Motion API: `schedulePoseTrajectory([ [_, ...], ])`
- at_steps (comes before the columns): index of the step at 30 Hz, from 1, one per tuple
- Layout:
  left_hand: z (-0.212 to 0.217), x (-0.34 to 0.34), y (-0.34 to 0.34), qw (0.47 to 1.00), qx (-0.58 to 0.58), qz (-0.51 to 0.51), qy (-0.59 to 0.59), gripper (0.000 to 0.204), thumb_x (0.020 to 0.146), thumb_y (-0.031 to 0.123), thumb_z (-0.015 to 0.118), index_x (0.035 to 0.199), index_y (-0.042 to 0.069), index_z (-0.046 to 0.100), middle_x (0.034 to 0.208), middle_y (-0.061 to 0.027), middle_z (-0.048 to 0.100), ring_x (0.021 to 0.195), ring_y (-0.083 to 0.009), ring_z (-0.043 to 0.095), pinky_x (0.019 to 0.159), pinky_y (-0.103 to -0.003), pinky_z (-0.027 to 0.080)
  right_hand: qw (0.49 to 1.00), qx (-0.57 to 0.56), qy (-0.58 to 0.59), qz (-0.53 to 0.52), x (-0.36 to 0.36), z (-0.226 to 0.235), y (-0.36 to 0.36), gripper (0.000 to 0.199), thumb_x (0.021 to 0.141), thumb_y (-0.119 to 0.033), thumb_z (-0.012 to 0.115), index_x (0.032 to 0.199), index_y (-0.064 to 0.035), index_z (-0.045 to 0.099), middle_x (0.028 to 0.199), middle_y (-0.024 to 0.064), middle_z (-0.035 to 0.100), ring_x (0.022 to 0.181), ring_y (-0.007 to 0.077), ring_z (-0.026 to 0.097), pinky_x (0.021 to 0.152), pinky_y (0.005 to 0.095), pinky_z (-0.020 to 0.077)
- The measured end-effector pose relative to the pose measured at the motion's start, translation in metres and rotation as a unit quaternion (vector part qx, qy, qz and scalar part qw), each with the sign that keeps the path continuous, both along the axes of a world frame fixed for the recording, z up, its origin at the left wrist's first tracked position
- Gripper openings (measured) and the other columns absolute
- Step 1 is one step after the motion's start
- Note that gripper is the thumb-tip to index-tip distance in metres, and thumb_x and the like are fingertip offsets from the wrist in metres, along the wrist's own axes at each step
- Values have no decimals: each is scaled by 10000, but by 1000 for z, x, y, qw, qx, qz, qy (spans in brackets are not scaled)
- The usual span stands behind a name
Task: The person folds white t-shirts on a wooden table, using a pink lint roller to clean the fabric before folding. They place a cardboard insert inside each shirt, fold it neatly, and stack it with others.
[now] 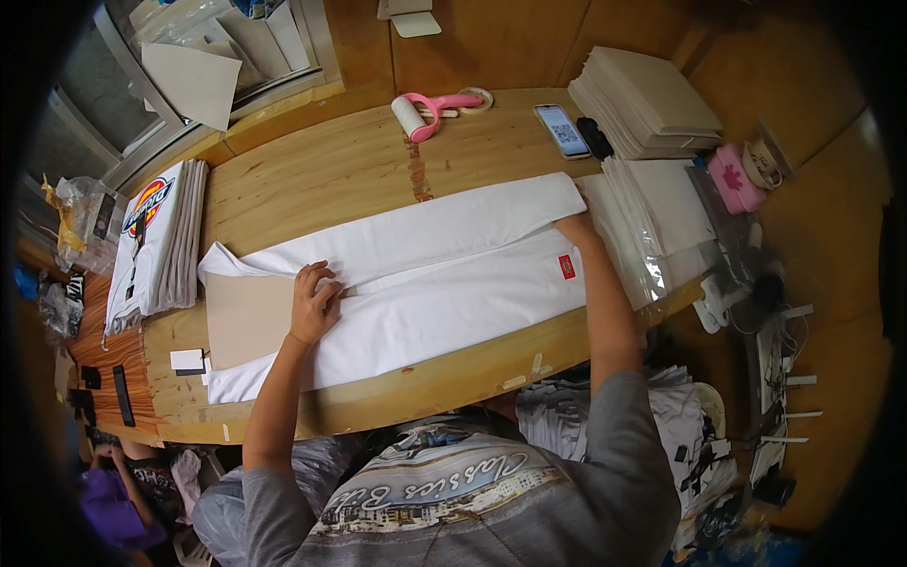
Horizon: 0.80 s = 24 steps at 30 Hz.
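A white shirt (453, 274) lies across the table, its two sides folded lengthwise toward the middle. A beige cardboard sheet (248, 312) shows at its left end, and a small red label (566, 267) sits near the right end. My left hand (316, 300) is on the inner fold edge beside the cardboard, fingers bent and closed on the cloth. At the far right end my right hand (574, 227) reaches beneath the upper folded flap; its fingers are hidden by the cloth. A hang tag (188, 360) pokes out at the lower left.
Folded white shirts (156, 246) are stacked at the left. A pink lint roller (420, 118), a phone (562, 130) and a cardboard stack (647, 99) stand along the back. Clear plastic bags (647, 227) lie at the right. Another person in purple (118, 506) is at lower left.
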State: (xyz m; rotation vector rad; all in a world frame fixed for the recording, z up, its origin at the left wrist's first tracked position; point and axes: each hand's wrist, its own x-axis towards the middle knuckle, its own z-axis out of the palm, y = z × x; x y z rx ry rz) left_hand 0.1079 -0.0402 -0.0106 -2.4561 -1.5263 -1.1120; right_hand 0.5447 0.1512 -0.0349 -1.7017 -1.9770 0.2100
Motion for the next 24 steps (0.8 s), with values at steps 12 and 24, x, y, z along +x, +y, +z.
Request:
schedulePoseTrajectory([
  [12, 2, 2, 2, 998, -36, 19, 40, 140, 604, 16, 595, 736, 50, 562, 747, -88, 505, 736, -251, 475, 663, -350, 384, 980, -183, 78, -26, 43, 22, 4, 555, 618, -122, 704, 1118, -97, 466, 827, 61, 549, 757, 169, 547, 632, 317, 437],
  [24, 12, -29, -24, 982, -188, -14, -15, 361, 630, 143, 679, 960, 58, 559, 984, -124, 506, 930, -284, 486, 797, -353, 410, 937, -23, -201, -285, -18, 17, -63, 489, 769, -439, 502, 1106, -86, 470, 1192, 110, 417, 1102, 225, 388, 824, 463, 360],
])
